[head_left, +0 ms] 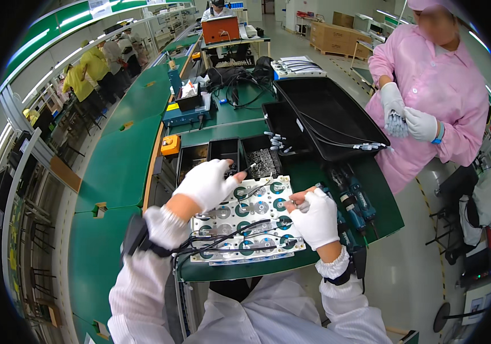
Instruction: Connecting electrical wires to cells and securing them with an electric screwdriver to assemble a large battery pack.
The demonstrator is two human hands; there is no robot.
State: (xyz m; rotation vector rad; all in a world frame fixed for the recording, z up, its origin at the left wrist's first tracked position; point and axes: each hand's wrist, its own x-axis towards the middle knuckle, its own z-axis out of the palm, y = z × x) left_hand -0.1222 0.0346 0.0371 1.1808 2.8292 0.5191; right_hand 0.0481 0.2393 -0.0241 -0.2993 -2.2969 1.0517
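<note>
My left hand [206,184], in a white glove with bare fingertips, reaches over the near edge of the black parts bins [223,150]. Its thumb and forefinger are apart, and nothing shows between them. My right hand [316,218], gloved the same way, is closed in a pinch above the right side of a white plate [199,223]. Whatever its fingertips hold is too small to make out. Round green and silver parts [245,247] sit in rows on the plate. Black cables [240,230] lie across its near half.
Blue-and-black power drivers [353,209] lie right of the plate. Beyond stand a large black tray [328,114] with cables, a blue box [187,114] and an orange block [170,145]. At right, a person in pink [434,86] holds several grey connectors.
</note>
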